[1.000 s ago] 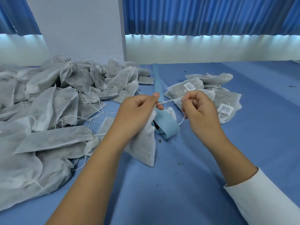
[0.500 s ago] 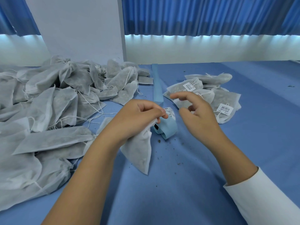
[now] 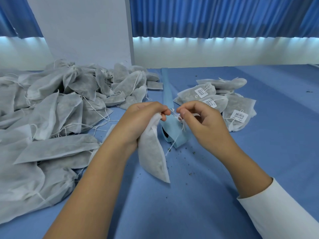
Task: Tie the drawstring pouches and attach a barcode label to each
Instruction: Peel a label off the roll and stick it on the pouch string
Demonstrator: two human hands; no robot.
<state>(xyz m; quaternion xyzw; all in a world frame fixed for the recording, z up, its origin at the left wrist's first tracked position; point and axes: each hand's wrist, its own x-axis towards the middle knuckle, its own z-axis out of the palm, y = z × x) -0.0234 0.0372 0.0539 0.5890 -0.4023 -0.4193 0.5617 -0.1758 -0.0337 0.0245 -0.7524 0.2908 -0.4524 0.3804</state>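
My left hand (image 3: 140, 120) grips the gathered neck of a grey-white drawstring pouch (image 3: 152, 156), which hangs down to the blue table. My right hand (image 3: 201, 121) pinches the pouch's white drawstring (image 3: 179, 128) close to the left fingertips, and loose cord ends dangle below. Behind the hands stands a light-blue roll of label backing (image 3: 174, 135), its strip running away across the table. Several tied pouches with barcode labels (image 3: 239, 116) lie at the right.
A large heap of unlabelled pouches (image 3: 51, 118) with loose strings covers the left of the blue table (image 3: 259, 169). Small dark crumbs are scattered near the roll. A white wall and blue curtains stand at the back.
My right hand let go of the taut string, opened, then came back to the pouch neck and pinched the cord again. The left hand kept its grip and shifted slightly.
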